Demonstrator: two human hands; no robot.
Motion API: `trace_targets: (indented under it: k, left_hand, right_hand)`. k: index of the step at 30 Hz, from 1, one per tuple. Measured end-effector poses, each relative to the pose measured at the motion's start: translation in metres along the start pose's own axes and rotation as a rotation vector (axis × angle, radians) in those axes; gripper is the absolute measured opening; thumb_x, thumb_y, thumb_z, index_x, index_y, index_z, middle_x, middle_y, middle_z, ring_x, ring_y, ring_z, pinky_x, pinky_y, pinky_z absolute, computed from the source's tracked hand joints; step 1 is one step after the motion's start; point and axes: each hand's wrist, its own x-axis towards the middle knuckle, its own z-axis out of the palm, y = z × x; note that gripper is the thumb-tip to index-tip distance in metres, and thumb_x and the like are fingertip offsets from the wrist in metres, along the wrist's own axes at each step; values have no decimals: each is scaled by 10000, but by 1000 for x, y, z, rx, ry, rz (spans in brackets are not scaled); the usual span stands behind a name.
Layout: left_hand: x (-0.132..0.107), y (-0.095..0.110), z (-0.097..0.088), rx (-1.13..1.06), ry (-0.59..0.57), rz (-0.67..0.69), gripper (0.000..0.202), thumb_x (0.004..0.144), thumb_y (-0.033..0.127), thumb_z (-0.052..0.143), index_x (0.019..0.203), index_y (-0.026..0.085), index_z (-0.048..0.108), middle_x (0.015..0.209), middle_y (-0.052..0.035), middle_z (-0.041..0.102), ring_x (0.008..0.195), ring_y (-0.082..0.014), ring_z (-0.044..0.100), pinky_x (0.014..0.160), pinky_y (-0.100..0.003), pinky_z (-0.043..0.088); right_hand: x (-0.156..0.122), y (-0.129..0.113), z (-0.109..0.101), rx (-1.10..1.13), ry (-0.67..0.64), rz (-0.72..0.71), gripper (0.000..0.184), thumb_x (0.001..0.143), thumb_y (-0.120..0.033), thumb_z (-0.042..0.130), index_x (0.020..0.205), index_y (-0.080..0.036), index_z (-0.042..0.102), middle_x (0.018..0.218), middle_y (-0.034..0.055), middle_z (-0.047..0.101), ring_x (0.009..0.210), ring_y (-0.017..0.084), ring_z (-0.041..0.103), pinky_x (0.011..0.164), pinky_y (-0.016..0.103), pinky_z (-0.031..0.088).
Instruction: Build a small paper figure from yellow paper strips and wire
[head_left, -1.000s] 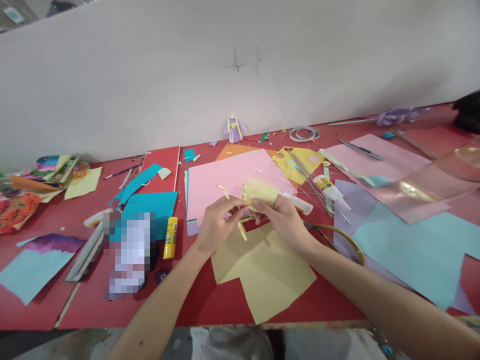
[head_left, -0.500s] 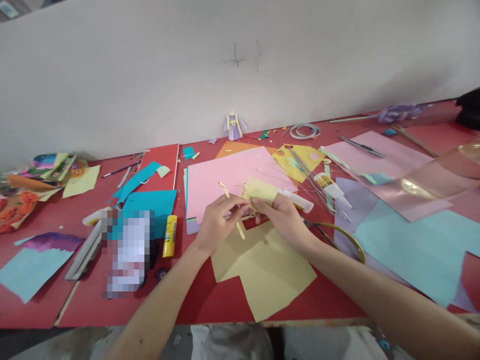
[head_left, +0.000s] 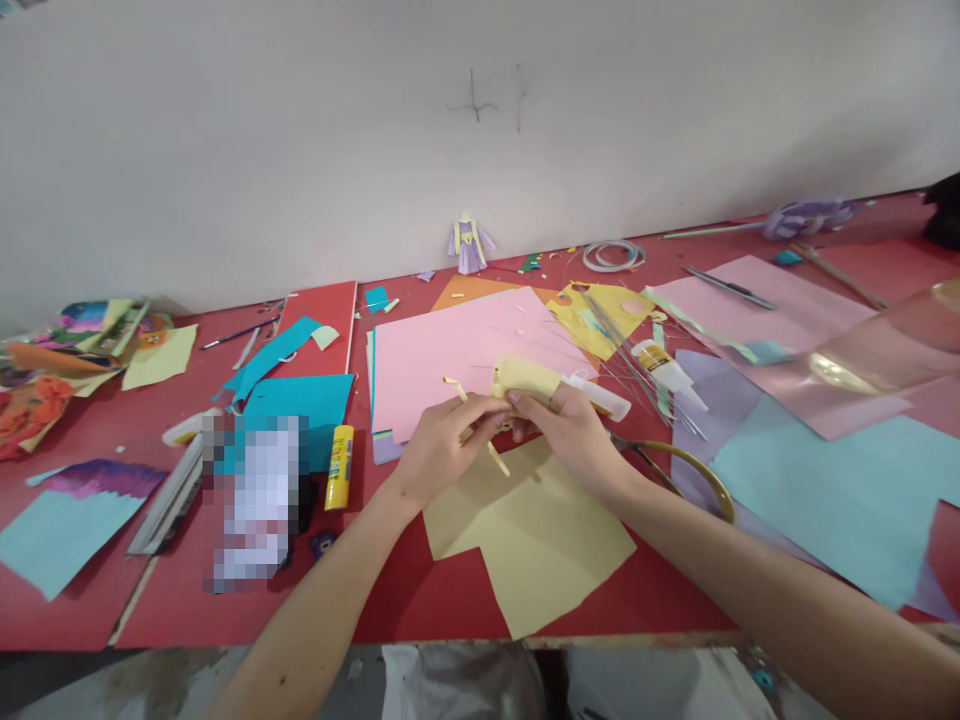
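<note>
My left hand [head_left: 444, 445] is closed, its thumb and forefinger pinching a thin pale yellow paper strip [head_left: 498, 460] whose two ends stick out above and below the fingers. Touching its fingertips is my right hand [head_left: 579, 425], closed on a curved piece of pale yellow paper [head_left: 531, 377]. What lies right between the fingertips is hidden. Beneath both hands a larger sheet of yellow paper [head_left: 536, 535] with a notched edge rests on the red tabletop. Scissors [head_left: 716, 485] with yellow-green handles lie partly behind my right forearm.
Pink sheets [head_left: 457, 345] lie behind the hands. A glue stick [head_left: 340, 468] and a blurred-out item [head_left: 259, 500] are at left, with a utility knife [head_left: 169, 500]. A glue bottle [head_left: 664, 370] and metal wires [head_left: 619, 345] are at right. A small paper dress [head_left: 469, 245] leans on the wall.
The strip has shifted slightly right and down along with my left fingers, which are now closer to my right fingertips. The whole view has tilted a little.
</note>
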Motion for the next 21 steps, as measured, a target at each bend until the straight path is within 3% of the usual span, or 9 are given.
trace_targets:
  k: [8,14,21]
  left_hand:
    - [0,1,0,-8,28,7,153,943,199,551,1067,226,637,932,-10,725,825,-137,668,726,-241,514]
    - [-1,3,0,-89,47,-57,234,947,215,542,1172,245,599,1117,-23,700,873,-124,682,751,-210,537]
    - [-1,3,1,-115,97,-47,158,937,228,558,1068,225,646,1018,-26,715,840,-129,677,746,-223,546]
  right_hand:
    - [-2,-3,1,-56,26,-18,356,884,-437,554,640,-182,601,559,0,592,559,134,567,606,282,447]
    - [-1,0,1,7,57,-8,339,845,-498,606,723,-182,622,591,-4,599,511,119,528,531,274,416]
    - [-2,3,1,72,35,-5,338,836,-506,622,720,-188,609,589,-17,590,514,110,526,543,271,427]
